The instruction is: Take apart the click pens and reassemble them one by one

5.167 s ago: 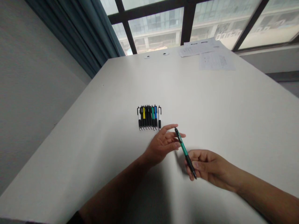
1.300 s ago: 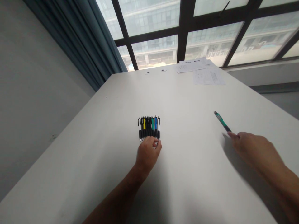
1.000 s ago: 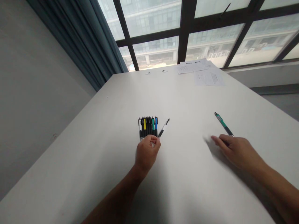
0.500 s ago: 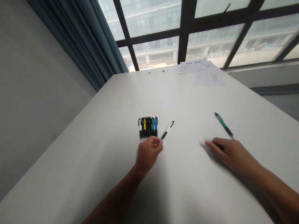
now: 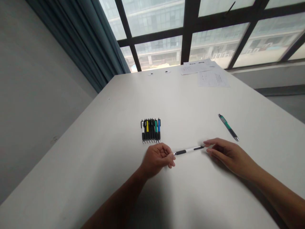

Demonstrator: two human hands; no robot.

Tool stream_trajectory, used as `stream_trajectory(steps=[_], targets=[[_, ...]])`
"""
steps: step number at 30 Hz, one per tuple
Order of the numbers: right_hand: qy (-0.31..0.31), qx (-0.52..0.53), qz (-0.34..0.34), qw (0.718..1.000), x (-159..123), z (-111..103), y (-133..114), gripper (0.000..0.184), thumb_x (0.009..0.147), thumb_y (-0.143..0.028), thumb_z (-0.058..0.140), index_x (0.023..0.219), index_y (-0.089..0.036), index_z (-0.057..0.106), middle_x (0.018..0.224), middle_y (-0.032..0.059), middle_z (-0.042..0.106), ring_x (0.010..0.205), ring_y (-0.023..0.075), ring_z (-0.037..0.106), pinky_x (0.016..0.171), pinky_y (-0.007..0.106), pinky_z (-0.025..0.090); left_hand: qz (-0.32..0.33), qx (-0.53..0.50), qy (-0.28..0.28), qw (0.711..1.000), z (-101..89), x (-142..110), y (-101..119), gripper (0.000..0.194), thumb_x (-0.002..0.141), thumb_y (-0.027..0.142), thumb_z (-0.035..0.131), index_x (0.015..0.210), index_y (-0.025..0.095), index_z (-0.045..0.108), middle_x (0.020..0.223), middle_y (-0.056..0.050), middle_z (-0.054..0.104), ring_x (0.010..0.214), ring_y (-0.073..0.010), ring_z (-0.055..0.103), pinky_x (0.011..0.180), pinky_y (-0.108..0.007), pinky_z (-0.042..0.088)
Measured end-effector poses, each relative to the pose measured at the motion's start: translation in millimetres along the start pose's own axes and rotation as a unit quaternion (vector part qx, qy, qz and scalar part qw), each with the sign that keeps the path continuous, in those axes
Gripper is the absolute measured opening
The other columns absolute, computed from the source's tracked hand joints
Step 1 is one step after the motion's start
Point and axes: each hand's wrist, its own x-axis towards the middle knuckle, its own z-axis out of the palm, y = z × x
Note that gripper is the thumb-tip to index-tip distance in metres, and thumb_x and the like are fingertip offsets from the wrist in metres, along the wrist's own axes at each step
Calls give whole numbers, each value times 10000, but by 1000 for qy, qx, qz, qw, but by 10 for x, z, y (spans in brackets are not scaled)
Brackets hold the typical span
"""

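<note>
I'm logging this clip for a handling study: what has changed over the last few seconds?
The white-and-black retractable pen has left the right end of the row of multicoloured pens and moved rightward. It now lies crosswise, its tip in the left hand, its other end at the fingers of the right hand. The green-and-black pen and white papers stayed put.

A white table point(image 5: 83, 178) holds pens point(image 5: 150, 131) and papers point(image 5: 213, 79).

Bare left hand point(image 5: 156, 160), bare right hand point(image 5: 228, 155)
</note>
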Motion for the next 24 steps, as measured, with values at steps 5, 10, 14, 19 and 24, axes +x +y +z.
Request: stream_trajectory(steps=[5, 10, 14, 19, 24], targets=[[1, 17, -4, 1000, -17, -13, -33, 396, 906, -547, 632, 1052, -189, 718, 707, 45, 656, 595, 169, 556, 533, 291, 448, 1, -42, -3, 999, -27, 20, 5, 253, 728, 299, 807, 722, 122, 626, 618, -59, 721, 465, -123, 631, 440, -213, 497], [-6, 31, 1, 1000, -49, -29, -80, 367, 931, -545, 601, 954, -195, 709, 657, 26, 613, 576, 160, 551, 526, 278, 449, 13, -48, -1, 999, -28, 47, -5, 277, 772, 344, 793, 762, 128, 621, 676, -60, 733, 507, -118, 643, 470, -215, 508], [-7, 29, 6, 1000, -56, -42, -68, 357, 945, -533, 589, 967, -192, 695, 705, 38, 638, 604, 161, 570, 548, 276, 468, 7, -32, 14, 999, 0, 63, -2, 295, 769, 357, 810, 820, 131, 626, 676, -50, 731, 539, -113, 643, 531, -221, 525], [-12, 12, 11, 1000, -62, -48, -69, 359, 958, -530, 567, 953, -194, 694, 722, 35, 638, 619, 159, 565, 564, 273, 461, 0, -36, 29, 999, 18, 73, -1, 342, 733, 351, 848, 874, 133, 625, 715, -44, 732, 603, -134, 683, 580, -238, 543], [-19, -1, 3, 1000, -57, -31, -55, 381, 978, -526, 530, 939, -184, 694, 709, 25, 620, 603, 150, 528, 553, 272, 424, 14, -13, 34, 999, 24, 78, -5, 321, 776, 367, 812, 899, 136, 625, 712, -36, 725, 614, -136, 679, 600, -251, 545]])
